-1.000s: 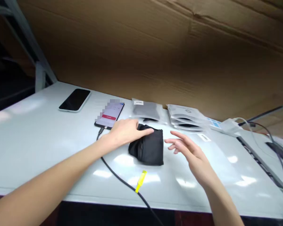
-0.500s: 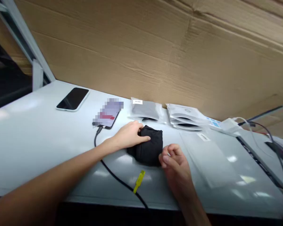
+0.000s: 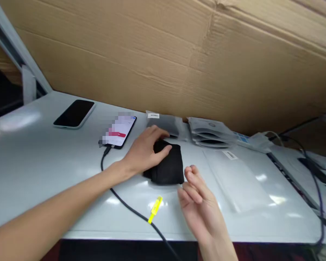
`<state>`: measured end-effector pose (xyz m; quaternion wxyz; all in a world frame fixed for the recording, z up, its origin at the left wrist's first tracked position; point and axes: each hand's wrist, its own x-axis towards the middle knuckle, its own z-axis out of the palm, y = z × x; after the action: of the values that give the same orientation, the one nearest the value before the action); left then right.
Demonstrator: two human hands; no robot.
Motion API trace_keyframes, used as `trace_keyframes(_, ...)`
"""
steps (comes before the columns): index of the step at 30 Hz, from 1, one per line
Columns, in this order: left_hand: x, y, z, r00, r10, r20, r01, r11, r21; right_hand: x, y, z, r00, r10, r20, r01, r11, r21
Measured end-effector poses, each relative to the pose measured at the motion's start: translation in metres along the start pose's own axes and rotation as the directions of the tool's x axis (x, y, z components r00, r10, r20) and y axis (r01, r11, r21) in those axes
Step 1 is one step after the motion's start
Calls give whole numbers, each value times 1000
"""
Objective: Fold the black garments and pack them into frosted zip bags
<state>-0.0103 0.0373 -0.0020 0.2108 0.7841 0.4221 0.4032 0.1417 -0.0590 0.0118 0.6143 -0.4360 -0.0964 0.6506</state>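
A folded black cloth bundle (image 3: 170, 168) lies on the table, its edges fairly square. My left hand (image 3: 146, 150) rests over its left and far side. The thumb lies on top of the cloth, while the fingers stretch apart from it past the far edge. Just right of the bundle, my right hand (image 3: 202, 204) is raised with loosely bent fingers and nothing visible in them. A small gap separates it from the cloth. Beyond my left fingers sits a clear pouch with dark contents (image 3: 165, 125) and a white label.
A lit phone (image 3: 122, 132) is plugged into a black cable (image 3: 129, 206) with a yellow tag (image 3: 155, 209). Another phone (image 3: 74, 113) lies farther left. Stacked pouches (image 3: 212, 132) and a flat translucent bag (image 3: 236, 185) are to the right. A cardboard wall (image 3: 165, 61) closes the back.
My right hand has drawn away from the bundle's right edge. My left fingers have lifted and spread, and the bundle looks flatter and neater. The view has shifted slightly.
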Motion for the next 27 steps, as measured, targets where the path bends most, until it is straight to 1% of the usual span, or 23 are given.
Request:
trace_keyframes(1,-1,4,-1,998,69,8,-69,996,-55,1,0,1,1000,-11,-9,11,1000,14)
trace_keyframes(3,-4,12,-1,984,161,73,-145,971,-188,4,0,3,1000,-27,2,27,999,25)
trace_keyframes(6,-9,20,2,962,247,113,-191,912,-364,7,2,3,999,-44,33,43,999,20)
trace_keyframes(8,-11,23,4,964,246,98,-185,891,-415,8,3,2,998,-55,43,54,998,10)
trace_keyframes(12,-12,23,7,975,201,90,-149,903,-404,9,6,-1,995,-74,60,75,997,-12)
trace_keyframes(18,-12,23,6,968,242,58,-199,894,-400,9,6,-3,987,-137,81,143,986,-86)
trace_keyframes(24,-12,23,6,968,238,77,-188,896,-403,10,8,-5,965,-240,102,254,955,-155)
trace_keyframes(27,-13,23,7,970,230,72,-182,894,-410,9,9,-6,955,-282,90,295,931,-216)
